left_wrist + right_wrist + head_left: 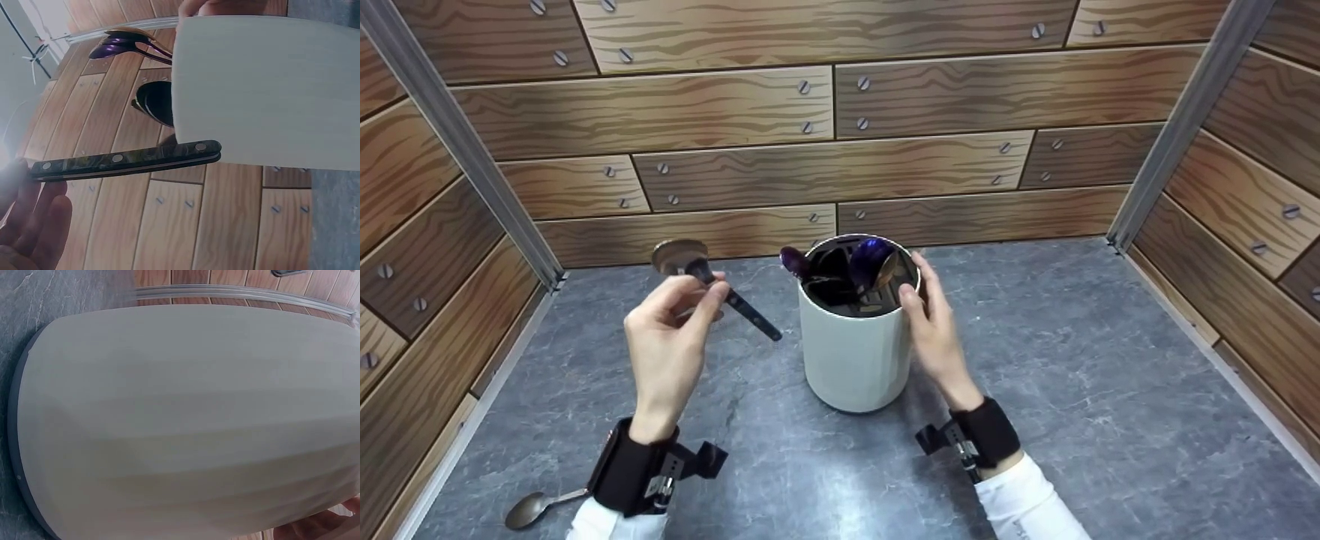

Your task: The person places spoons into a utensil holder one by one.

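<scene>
My left hand (667,337) pinches a spoon (754,313) between thumb and fingers, left of a white utensil holder (855,360). The spoon has a dark riveted handle that slants down to the right and a wide bowl at its upper left. In the left wrist view that handle (126,160) overlaps the holder's rim. At the holder's right side my right hand (937,334) grips the rim, thumb at the top edge and fingers along the outer wall. Several spoons with purple (871,259), black and gold bowls stand inside, their handles mostly hidden.
Another spoon (529,510) lies on the grey marbled table (1080,390) at the front left, its handle running behind the left wrist strap. Wood-patterned panels (735,176) enclose the table at the back and on both sides, with metal strips at the corners.
</scene>
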Available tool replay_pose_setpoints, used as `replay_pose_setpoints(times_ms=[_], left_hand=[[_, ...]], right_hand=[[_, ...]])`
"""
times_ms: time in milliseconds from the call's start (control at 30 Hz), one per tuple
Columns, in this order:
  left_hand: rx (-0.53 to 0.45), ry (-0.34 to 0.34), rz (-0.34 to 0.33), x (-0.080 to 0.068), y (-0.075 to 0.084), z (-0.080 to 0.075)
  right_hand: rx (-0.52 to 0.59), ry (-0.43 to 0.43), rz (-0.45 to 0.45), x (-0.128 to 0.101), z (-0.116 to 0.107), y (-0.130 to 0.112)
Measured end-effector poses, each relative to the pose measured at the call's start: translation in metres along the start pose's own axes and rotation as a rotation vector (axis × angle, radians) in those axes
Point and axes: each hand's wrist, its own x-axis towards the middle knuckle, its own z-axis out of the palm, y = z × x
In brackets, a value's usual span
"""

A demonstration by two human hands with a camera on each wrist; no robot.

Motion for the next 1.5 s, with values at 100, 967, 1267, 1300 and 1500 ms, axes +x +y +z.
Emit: replay_pose_setpoints(times_ms=[100,967,1267,1300,1500], left_hand=[[-0.010,-0.002,0.017,0.005,0.007,0.001],[-0.058,-0.001,0.099,0.054,0.047,0.034],[-0.068,-0.032,0.115,0.065,0.048,0.050],[-0.070,-0.037,0.110,0.066,0.047,0.052],[-0.061,-0.073,0.092,0.071,0.047,0.063]], right_hand=[[0.007,0.000,0.001,0.000,0.000,0.000],[-0.001,-0.007,0.005,0.000,-0.001,0.000],[-0.012,0.001,0.013,0.000,0.000,0.000],[-0.011,0.000,0.018,0.000,0.000,0.000],[0.043,-0.018,0.015,0.001,0.000,0.002]])
